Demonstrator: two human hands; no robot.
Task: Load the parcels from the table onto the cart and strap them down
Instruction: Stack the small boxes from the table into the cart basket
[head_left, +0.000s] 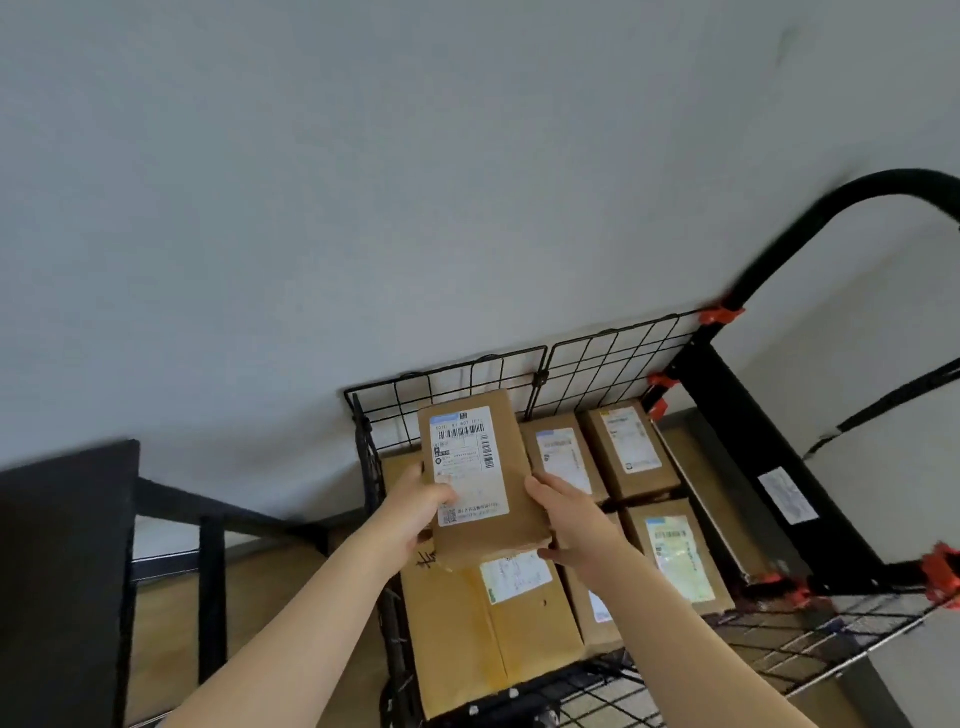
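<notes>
I hold a brown cardboard parcel (480, 478) with a white shipping label above the black wire-mesh cart (467, 379). My left hand (418, 512) grips its left edge, thumb on the label. My right hand (571, 525) grips its right edge and lower corner. Inside the cart lie several other brown labelled parcels: a large one (488, 634) right under the held parcel, one at the far right (631, 449), one beside it (563, 460), and one nearer on the right (678, 558).
The cart's black padded handle (831, 213) arches up at the right, fixed with red clips (719, 314). A black table (62, 545) stands at the left. A pale wall fills the upper view. Wooden floor shows between table and cart.
</notes>
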